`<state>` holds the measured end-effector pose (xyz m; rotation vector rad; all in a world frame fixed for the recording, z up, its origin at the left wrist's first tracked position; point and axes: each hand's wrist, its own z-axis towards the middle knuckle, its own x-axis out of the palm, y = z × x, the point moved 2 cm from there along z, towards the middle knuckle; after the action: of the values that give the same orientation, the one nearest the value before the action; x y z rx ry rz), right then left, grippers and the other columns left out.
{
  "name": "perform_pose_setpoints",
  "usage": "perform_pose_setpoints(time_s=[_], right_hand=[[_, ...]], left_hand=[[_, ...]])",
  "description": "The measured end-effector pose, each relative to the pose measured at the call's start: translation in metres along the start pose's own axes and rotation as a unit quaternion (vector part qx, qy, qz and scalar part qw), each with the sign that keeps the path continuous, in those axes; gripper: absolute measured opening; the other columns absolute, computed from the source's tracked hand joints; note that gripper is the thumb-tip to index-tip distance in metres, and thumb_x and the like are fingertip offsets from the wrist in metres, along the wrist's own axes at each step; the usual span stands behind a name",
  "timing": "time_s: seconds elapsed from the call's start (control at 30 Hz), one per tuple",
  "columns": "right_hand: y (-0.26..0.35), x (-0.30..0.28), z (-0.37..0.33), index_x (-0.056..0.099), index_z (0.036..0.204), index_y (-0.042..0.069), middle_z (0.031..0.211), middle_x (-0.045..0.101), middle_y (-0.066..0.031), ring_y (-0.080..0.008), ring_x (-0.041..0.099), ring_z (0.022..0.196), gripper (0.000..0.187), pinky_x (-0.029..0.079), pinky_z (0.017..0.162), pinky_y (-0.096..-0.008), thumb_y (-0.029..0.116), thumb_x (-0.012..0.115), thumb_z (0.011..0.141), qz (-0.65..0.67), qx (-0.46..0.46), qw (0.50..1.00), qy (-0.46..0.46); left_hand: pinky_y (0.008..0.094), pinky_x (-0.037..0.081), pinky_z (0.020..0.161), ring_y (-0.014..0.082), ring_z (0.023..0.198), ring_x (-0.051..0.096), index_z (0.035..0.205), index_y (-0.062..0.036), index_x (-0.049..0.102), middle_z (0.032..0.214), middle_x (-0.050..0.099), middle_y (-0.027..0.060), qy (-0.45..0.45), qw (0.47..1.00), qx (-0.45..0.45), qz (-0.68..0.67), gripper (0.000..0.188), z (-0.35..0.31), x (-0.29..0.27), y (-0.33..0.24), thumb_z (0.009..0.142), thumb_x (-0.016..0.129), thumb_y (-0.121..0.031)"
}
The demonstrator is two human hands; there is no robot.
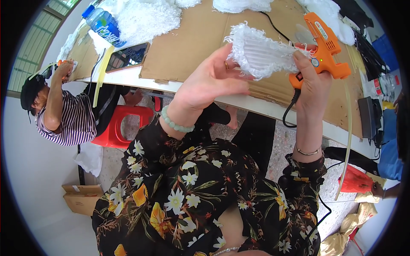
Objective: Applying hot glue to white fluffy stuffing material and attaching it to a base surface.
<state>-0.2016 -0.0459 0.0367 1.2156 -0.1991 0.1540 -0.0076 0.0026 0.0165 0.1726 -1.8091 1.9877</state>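
My left hand (211, 81) holds a white fluffy-edged ribbed fabric piece (262, 53) by its lower left edge, lifted above the table. My right hand (314, 85) grips the handle of an orange hot glue gun (324, 42); its index finger also rests on the right end of the fabric piece. The glue gun's black cord (290, 109) hangs down below my right hand. Both hands are raised over a table covered with brown cardboard (192, 38).
White fluffy material (143, 17) lies at the table's far side, with a blue-labelled water bottle (104, 23) and a phone (127, 56). A person in a striped shirt (68, 119) works at left beside a red stool (119, 126). Another person's sleeve (390, 153) is at right. Cardboard boxes (81, 198) lie on the floor.
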Motion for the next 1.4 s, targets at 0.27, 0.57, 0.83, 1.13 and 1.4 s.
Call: perform_pose_setpoints(time_s=[0.27,0.57,0.83,1.13,1.4], right_hand=[[-0.001,-0.002,-0.001,0.053,0.108,0.002,0.101,0.063,-0.008,-0.0084,0.057,0.081,0.031,0.045,0.071,-0.0219,0.001,0.065,0.08,-0.012,0.019,1.0,0.006],[-0.008,0.005,-0.003,0.054,0.109,0.003,0.094,0.062,-0.0036,-0.0065,0.056,0.077,0.032,0.044,0.059,-0.0207,0.003,0.066,0.079,-0.019,0.012,1.0,0.011],[-0.015,-0.008,-0.011,0.054,0.109,0.004,0.103,0.061,-0.005,-0.0106,0.057,0.086,0.031,0.046,0.07,-0.0236,0.003,0.066,0.08,-0.035,0.048,0.998,0.011],[-0.007,-0.003,-0.011,0.051,0.115,0.003,0.114,0.059,-0.0129,-0.0143,0.059,0.091,0.036,0.047,0.071,-0.0234,0.005,0.065,0.082,-0.074,-0.014,0.996,0.04],[-0.004,-0.001,-0.016,0.049,0.111,0.001,0.114,0.054,-0.0175,-0.0205,0.052,0.105,0.034,0.041,0.09,-0.0319,0.003,0.063,0.08,-0.086,-0.019,0.992,0.088]], left_hand=[[0.0359,0.055,0.076,0.0202,0.096,0.061,0.124,0.0027,0.046,0.108,0.06,0.0115,-0.078,0.986,-0.073,-0.128,0.037,0.004,-0.005,0.002,0.088,0.051,-0.005],[0.0299,0.055,0.074,0.0157,0.089,0.063,0.112,0.0037,0.055,0.103,0.062,0.0082,-0.078,0.996,-0.019,-0.032,0.029,0.008,-0.005,0.005,0.084,0.052,0.0],[0.021,0.046,0.064,0.006,0.073,0.057,0.1,0.0003,0.064,0.085,0.063,-0.0009,-0.138,0.989,-0.051,-0.008,0.023,0.01,-0.005,-0.002,0.09,0.058,-0.019],[0.0218,0.041,0.066,0.0035,0.073,0.052,0.103,-0.0021,0.066,0.083,0.062,-0.0025,-0.03,0.999,0.025,-0.009,0.021,0.0,-0.016,-0.011,0.088,0.06,-0.016],[0.021,0.045,0.069,0.0042,0.078,0.055,0.107,-0.0013,0.065,0.082,0.063,-0.0023,-0.045,0.989,0.027,0.135,0.025,0.006,-0.017,-0.008,0.09,0.059,-0.019]])
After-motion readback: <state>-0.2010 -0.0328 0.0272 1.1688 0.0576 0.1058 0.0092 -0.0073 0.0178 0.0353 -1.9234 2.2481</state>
